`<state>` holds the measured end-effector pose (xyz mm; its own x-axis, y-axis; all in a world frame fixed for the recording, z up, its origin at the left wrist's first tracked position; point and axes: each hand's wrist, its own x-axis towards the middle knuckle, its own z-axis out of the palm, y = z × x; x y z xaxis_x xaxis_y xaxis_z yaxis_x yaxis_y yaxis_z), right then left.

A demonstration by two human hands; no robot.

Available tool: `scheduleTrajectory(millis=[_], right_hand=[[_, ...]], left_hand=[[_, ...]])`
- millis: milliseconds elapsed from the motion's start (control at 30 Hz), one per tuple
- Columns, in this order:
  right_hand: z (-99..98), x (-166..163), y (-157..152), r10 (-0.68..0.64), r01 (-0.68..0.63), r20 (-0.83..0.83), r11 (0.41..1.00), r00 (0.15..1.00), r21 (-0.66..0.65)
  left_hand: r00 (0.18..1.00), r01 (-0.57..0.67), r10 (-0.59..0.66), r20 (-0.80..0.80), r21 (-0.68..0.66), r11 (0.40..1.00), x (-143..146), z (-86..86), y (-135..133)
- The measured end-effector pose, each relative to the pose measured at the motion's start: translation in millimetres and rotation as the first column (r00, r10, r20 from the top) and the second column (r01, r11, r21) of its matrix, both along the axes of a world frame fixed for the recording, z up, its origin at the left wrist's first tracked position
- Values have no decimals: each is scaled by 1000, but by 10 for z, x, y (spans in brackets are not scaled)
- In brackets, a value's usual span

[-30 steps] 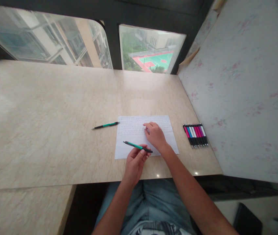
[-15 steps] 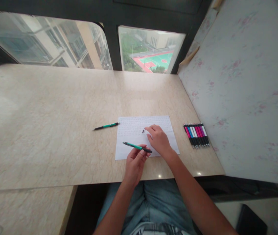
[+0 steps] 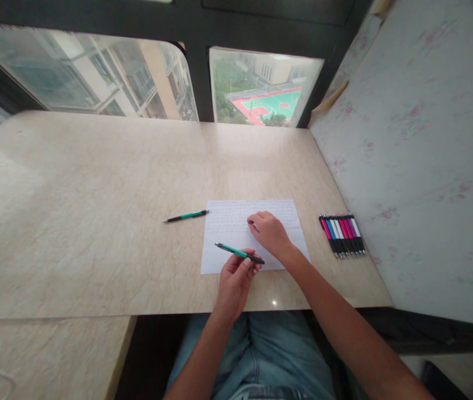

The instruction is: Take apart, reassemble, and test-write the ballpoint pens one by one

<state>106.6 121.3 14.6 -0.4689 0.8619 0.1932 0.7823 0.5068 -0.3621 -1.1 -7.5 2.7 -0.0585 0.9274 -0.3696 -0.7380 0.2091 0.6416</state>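
- One green-and-black pen [image 3: 235, 251], tilted above the near part of the sheet of paper [image 3: 230, 225], pinched between thumb and fingers of the left hand [image 3: 233, 279]. Silver-ended side pointed left; couldn't make out a metal tip at the dark end.
- Right hand [image 3: 270, 230] sat low over the sheet, fingers curled in toward the thumb. Couldn't tell from where I stood whether they pinched anything.
- Second pen [image 3: 185, 216], also green and black, lay left of the sheet, one end right at its edge.
- Row of pens [image 3: 342, 234], side by side on the counter [image 3: 107, 194], right of the sheet.
- Risks, my read: a slack pinch could drop or swivel the pen; a dragged right hand could skew the sheet and nudge the second pen; a wide right elbow could scatter the row.
- Labels: no brand legible. Lines of writing on the sheet, too small to read.
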Motion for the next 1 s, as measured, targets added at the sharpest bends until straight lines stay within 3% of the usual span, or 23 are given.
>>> scheduleTrajectory(millis=[100,367,467,567,733,833,1000], right_hand=[[-49,32,-29,-80,80,-119,997,990,-6],[-73,79,-43,-141,134,-116,989,983,-69],[-7,119,-93,-166,148,-199,984,966,-103],[117,207,-276,-217,154,-354,968,910,-197],[280,317,-750,-247,-8,-532,902,810,-432],[257,299,-933,-248,-39,-563,893,788,-448],[148,259,-1040,-274,33,-588,922,761,-387]], left_hand=[[1000,0,0,7,-3,1000,1,-1,3],[1000,-10,10,16,6,1000,4,5,3],[1000,-13,13,17,2,1000,4,13,2],[1000,-22,22,20,13,1000,7,19,5],[1000,-27,26,18,44,999,9,2,7],[1000,-27,27,4,33,999,6,-23,2],[999,-15,15,-39,9,1000,13,-52,-9]])
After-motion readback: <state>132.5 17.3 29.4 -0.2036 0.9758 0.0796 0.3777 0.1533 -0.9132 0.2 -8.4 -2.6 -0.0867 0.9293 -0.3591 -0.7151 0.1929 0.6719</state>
